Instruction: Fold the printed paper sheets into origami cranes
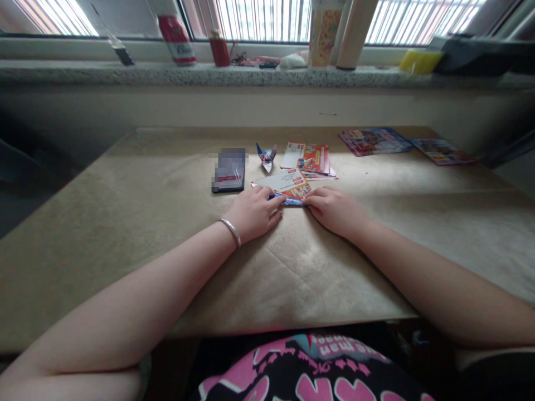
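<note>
A folded printed paper sheet (287,186) with red, orange and white print lies on the brown paper-covered table (146,211). My left hand (254,213), with a silver bangle on its wrist, presses the sheet's near left edge with curled fingers. My right hand (334,209) pinches the near right edge in the same way. Both hands rest on the table. Just beyond the sheet lie more printed leaflets (308,158) and a small folded paper figure (266,157).
A dark phone (228,171) lies left of the sheet. Two magazines (374,140) (442,151) lie at the table's far right. The stone windowsill (209,73) behind holds a red can (177,37), a small red container (219,50), tall packages (324,32) and a yellow object (419,60).
</note>
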Demonstrator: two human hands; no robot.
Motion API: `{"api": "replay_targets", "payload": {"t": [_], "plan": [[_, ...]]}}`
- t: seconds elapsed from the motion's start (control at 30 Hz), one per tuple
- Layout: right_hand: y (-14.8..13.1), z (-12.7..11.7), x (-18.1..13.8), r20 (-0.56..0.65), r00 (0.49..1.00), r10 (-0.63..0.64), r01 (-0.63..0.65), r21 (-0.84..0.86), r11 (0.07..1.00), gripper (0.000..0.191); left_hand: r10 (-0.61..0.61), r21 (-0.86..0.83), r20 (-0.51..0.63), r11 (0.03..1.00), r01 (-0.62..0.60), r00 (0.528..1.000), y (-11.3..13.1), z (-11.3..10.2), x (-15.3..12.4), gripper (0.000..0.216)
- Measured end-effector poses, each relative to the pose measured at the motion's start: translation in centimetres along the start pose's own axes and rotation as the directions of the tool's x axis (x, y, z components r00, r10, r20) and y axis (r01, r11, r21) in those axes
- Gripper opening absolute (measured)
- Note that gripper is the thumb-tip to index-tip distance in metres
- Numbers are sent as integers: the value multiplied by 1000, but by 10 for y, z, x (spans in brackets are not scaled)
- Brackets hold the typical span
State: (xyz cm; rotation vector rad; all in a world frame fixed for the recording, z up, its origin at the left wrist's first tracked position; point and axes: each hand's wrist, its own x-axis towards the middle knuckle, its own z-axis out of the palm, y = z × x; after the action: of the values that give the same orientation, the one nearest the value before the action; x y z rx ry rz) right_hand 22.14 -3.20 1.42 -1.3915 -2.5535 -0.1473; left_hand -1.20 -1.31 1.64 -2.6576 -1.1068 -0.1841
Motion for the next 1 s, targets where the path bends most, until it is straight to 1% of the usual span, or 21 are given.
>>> {"api": "replay_targets", "payload": {"t": [0.23, 0.5, 0.73, 1.0], "plan": [[-2, -4, 0, 33, 999, 10, -9, -35, 999, 30, -4, 0, 14, 1000, 4, 1000, 1, 0, -1, 42], [-4, -5, -2, 33, 999, 7, -4, -87, 996, 31, -4, -10, 5, 1000, 4, 1000, 2, 1, -1, 42], [-6, -8, -2, 51, 998, 29, -24, -92, 995, 32, -4, -39, -11, 999, 3, 1000, 1, 3, 0, 41], [-5, -7, -1, 32, 999, 34, -32, -51, 998, 30, -8, -4, 30, 1000, 8, 1000, 4, -1, -1, 45]]}}
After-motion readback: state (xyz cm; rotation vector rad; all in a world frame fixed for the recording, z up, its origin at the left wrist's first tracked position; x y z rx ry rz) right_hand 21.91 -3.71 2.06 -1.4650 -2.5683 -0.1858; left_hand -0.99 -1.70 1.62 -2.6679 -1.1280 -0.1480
